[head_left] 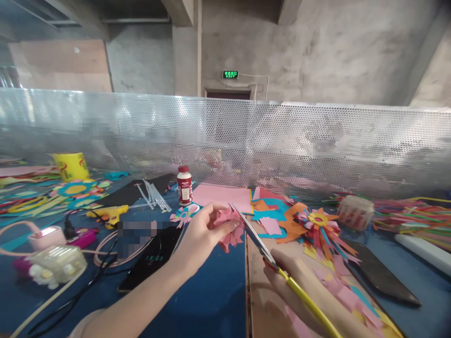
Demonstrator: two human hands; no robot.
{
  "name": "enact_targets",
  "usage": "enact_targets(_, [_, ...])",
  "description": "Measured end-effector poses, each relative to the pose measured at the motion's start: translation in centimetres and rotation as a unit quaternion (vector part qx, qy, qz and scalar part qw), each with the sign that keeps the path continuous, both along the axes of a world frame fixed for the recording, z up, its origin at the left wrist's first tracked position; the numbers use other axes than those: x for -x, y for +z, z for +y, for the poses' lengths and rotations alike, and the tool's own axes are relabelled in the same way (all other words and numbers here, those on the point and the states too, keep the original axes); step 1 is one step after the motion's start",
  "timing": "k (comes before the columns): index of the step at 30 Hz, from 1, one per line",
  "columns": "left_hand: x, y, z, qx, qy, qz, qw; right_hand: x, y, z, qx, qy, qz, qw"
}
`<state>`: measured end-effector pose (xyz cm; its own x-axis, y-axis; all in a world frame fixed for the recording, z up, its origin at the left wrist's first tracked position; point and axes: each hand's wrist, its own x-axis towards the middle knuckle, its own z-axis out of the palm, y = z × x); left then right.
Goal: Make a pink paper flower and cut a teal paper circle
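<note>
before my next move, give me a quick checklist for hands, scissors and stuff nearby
1. Left hand pinching the pink piece: ok.
2. Right hand gripping the scissors: ok.
3. Blades well clear of the left thumb: not ok, they look close.
4. Bottle upright and capped: ok.
5. Glue gun switched off: cannot tell.
</note>
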<state>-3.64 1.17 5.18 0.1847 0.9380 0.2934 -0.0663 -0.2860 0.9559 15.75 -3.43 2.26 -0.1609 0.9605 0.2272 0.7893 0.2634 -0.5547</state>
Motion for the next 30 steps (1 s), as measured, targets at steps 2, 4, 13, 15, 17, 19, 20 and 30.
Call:
enact_targets(2, [0.0, 0.1, 0.0, 0.001, -0.004, 0.000, 1.000, -0.1, -0.1, 0.0, -0.005, 0.010, 0.016, 1.000])
enact_targets(4, [0.0, 0.3, -0.1, 0.003, -0.005, 0.001, 1.000, -0.2, -0.2, 0.0, -0.010, 0.016, 0.028, 0.999])
enact_targets(13, [0.2, 0.2, 0.2, -0.008, -0.021, 0.008, 1.000, -0.4, 0.3, -0.3, 0.010, 0.032, 0.034, 0.999])
enact_targets(15, [0.3, 0.1, 0.2, -0.006, -0.024, 0.003, 1.000, -0.3, 0.2, -0.3, 0.012, 0.031, 0.034, 0.999])
enact_targets(17, [0.2, 0.1, 0.3, -0.002, -0.028, -0.007, 1.000, -0.2, -0.2, -0.1, 0.015, 0.029, 0.032, 0.999])
enact_targets(19, [0.2, 0.1, 0.3, 0.002, -0.028, -0.018, 0.999, 0.0, -0.8, 0.2, 0.020, 0.013, 0.030, 0.999])
enact_targets(20, [0.1, 0.2, 0.3, 0.004, -0.027, -0.022, 0.999, 0.1, -1.1, 0.3, 0.019, 0.000, 0.027, 0.999])
enact_targets(30, [-0.6, 0.3, -0.2, 0.036, 0.009, -0.058, 0.998, 0.4, -1.1, 0.0, 0.047, -0.001, 0.040, 0.998])
